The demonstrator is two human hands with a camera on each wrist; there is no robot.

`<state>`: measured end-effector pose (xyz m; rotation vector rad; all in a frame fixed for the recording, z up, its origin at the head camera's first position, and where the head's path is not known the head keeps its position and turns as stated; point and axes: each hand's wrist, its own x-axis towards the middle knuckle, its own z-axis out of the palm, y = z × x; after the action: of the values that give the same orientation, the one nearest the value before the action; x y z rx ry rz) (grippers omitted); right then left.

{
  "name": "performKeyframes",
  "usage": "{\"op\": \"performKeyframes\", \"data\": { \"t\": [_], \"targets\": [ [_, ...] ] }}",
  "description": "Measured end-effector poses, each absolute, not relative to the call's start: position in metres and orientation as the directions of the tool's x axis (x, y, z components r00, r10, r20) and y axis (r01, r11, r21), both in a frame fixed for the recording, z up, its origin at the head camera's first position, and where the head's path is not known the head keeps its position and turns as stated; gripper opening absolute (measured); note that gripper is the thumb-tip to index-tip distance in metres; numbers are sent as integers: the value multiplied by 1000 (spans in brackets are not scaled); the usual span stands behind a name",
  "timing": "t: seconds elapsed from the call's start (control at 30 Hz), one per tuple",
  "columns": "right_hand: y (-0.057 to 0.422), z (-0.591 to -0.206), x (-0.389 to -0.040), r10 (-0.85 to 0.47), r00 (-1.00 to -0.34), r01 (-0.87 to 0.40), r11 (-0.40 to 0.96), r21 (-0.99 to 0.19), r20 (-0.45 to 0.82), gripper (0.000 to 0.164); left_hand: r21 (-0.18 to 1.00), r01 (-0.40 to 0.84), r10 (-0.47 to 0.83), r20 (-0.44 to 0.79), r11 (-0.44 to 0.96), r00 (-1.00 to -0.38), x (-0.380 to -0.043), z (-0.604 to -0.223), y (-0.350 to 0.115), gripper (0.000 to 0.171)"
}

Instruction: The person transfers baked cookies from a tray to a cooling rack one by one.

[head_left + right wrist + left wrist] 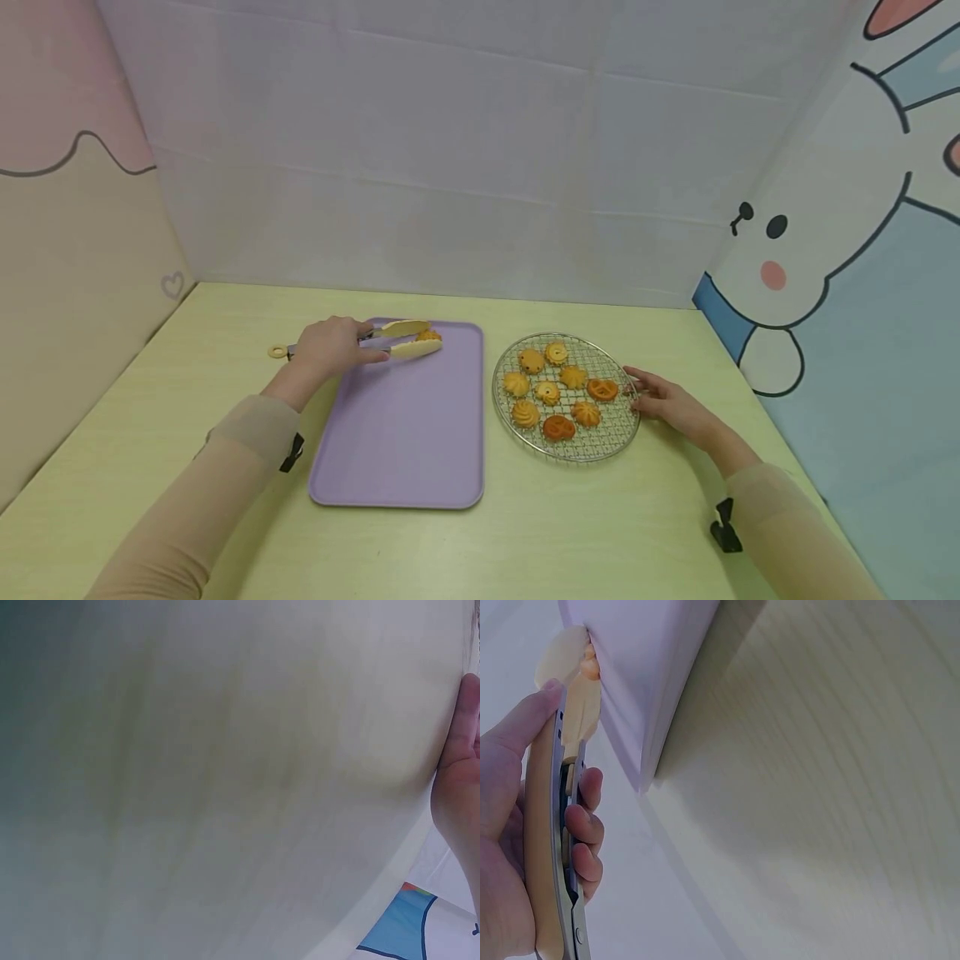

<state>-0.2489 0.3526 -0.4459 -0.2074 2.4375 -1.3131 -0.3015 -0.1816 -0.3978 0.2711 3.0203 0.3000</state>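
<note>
My left hand [327, 346] grips a pair of tongs [544, 825] with cream tips and metal arms, thumb on one arm and fingers curled round the other. Between the tong tips is a small golden-brown cookie [428, 335], at the far right part of the purple tray [408, 433]. In the left wrist view the cookie [590, 664] is mostly hidden by the tips. At the right, my right hand [671, 408] holds the rim of a round wire rack [600, 446], on which several cookies and pretzel shapes [558, 428] lie. The right wrist view shows only part of that hand [459, 776].
The tray and the rack stand side by side on a pale yellow table [555, 533], a narrow gap between them. A pale wall [450, 167] closes off the back, and a printed rabbit panel [862, 333] rises along the right side.
</note>
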Motion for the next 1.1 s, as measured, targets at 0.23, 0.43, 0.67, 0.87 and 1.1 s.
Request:
{"op": "performKeyframes", "data": {
  "t": [0.23,0.43,0.67,0.87,1.1],
  "targets": [
    [353,-446,-249,-295,-923,45,552,-832,-246,66,198,166,184,-76,966,-980,-299,-396,-181,76],
    [353,-448,-249,-300,-921,48,548,-835,-250,67,183,165,185,-97,969,-978,-297,-392,-180,77],
    [354,-449,-250,-301,-920,56,537,-842,-252,67,171,165,182,-86,971,-980,-292,-384,-179,76],
    [354,-448,-249,-306,-918,50,537,-842,-250,67,182,168,185,-83,969,-979,-290,-377,-177,76],
    [354,-445,-250,-309,-917,46,547,-836,-252,66,185,181,191,-43,966,-981,-284,-367,-170,77]
  ]
}}
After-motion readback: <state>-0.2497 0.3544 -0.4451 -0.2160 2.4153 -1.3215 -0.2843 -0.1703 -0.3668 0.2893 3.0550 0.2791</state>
